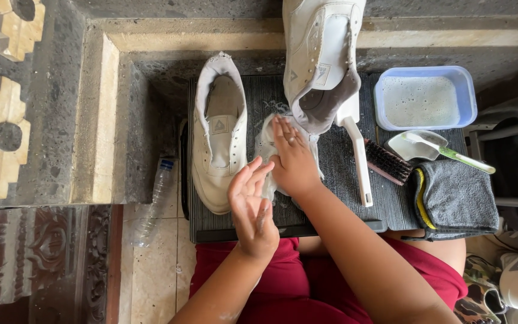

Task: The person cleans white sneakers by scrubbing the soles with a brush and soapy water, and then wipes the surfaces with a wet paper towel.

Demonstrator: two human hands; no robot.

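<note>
Two white shoes rest on a dark ribbed mat [343, 198]. The left shoe [219, 132] lies flat, its opening up. The right shoe [322, 57] leans against the stone ledge with its heel down. My right hand [294, 159] presses a white wet cloth [266, 147] onto the mat just below that heel. My left hand [252, 207] hovers beside it with the palm turned up, fingers apart, holding nothing.
A white-handled brush [361, 162] and a dark-bristled brush [388, 161] lie on the mat. A blue tub of soapy water [425, 99] stands at the right, with a small scoop [427, 146] and a folded grey towel [455, 201] below it. A plastic bottle [156, 198] lies on the floor at left.
</note>
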